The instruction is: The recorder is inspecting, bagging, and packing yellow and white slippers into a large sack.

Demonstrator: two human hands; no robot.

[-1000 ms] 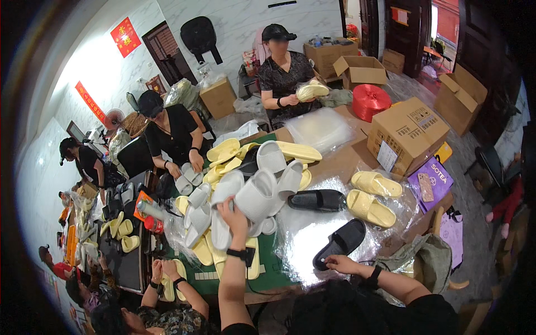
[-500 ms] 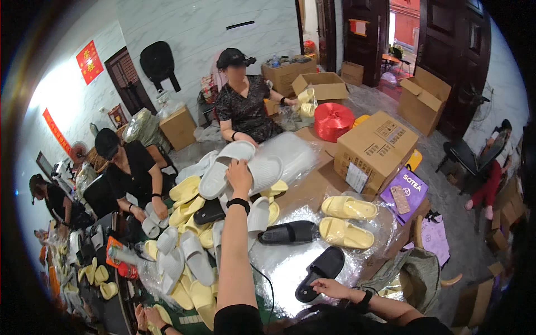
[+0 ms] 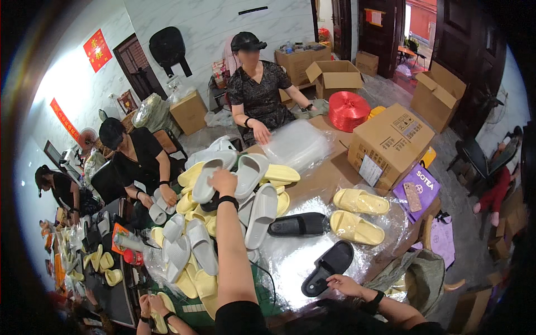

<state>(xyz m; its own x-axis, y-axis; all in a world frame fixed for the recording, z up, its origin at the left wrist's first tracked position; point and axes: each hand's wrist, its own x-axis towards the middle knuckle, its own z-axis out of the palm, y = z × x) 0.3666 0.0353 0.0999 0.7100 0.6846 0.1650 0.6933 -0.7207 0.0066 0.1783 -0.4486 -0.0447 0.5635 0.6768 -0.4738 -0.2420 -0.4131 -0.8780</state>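
My left hand [image 3: 224, 183] is closed on a grey slipper [image 3: 204, 188] on top of a mixed pile. A second grey slipper [image 3: 250, 174] tilts just right of my fingers. Beneath and around lie yellow slippers [image 3: 279, 174] and more grey slippers [image 3: 261, 216]. My right hand [image 3: 345, 286] pinches the heel end of a black slipper [image 3: 329, 269], which rests on clear plastic sheeting. Another black slipper [image 3: 298, 224] lies farther back on the plastic. Right of it sits a yellow pair in clear film, a near slipper [image 3: 357, 227] and a far slipper [image 3: 362, 201].
Across the table a person [image 3: 258, 95] sits by a stack of clear bags [image 3: 298, 146]. Another person [image 3: 134, 151] handles grey slippers at left. A carton [image 3: 391, 146], red twine roll [image 3: 349, 110] and purple box with a phone [image 3: 413, 196] stand at right; a woven sack [image 3: 430, 273] is nearer.
My left hand has lowered the grey slippers leftward onto the pile. The right hand stays on the black slipper. The person opposite no longer holds up yellow slippers. The view has shifted slightly.
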